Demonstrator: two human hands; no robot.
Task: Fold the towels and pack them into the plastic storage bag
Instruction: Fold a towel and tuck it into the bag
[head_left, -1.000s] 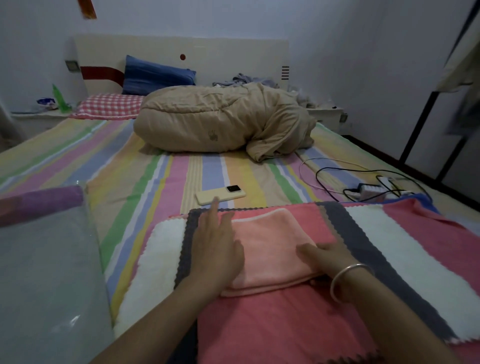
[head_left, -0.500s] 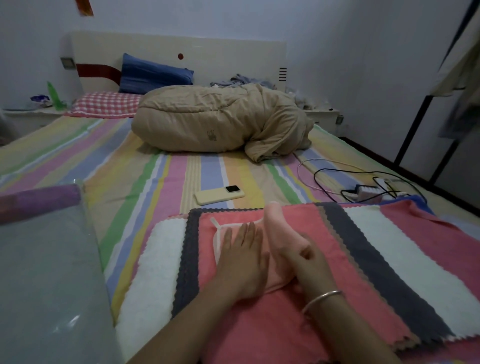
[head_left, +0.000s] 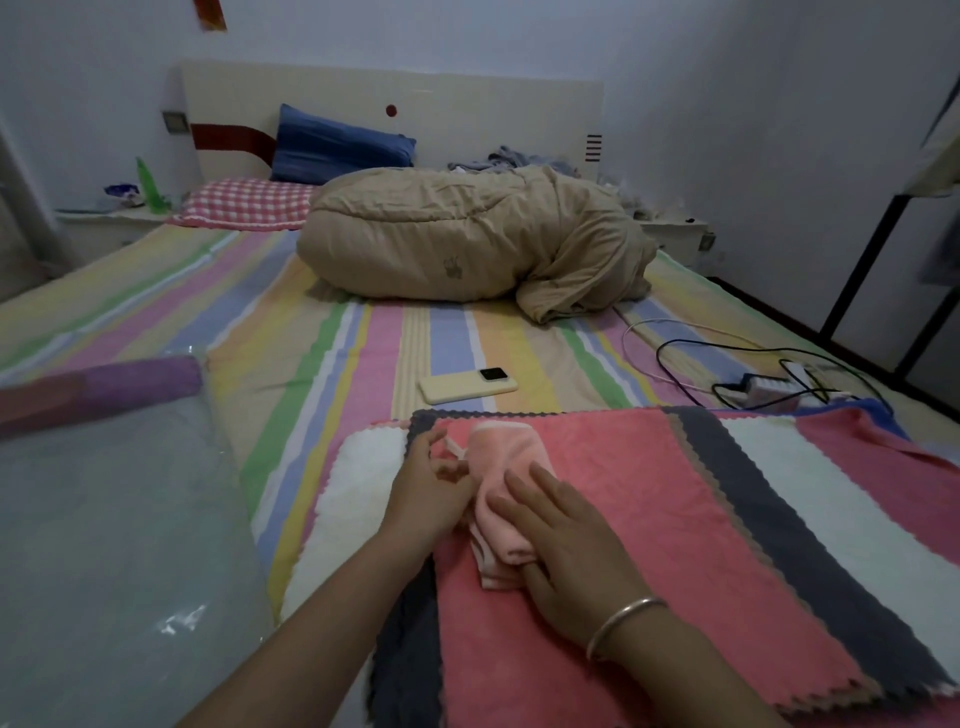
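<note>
A small pink towel lies folded into a narrow strip on top of several larger towels spread flat, among them a red one, a dark grey one and a white one. My right hand lies flat on the strip's right side, fingers spread, a metal bangle on the wrist. My left hand touches the strip's left edge with its fingers curled at the towel's loop. The clear plastic storage bag lies at the left, with a purple strip along its top.
Everything rests on a bed with a striped sheet. A cream phone lies just beyond the towels. Cables and a power strip sit at the right. A bunched beige quilt and pillows lie further back.
The pink towel went from a wide flat rectangle to a narrow strip: my right hand folded its right half over to the left and now presses it flat. My left hand shifted to the left edge.
</note>
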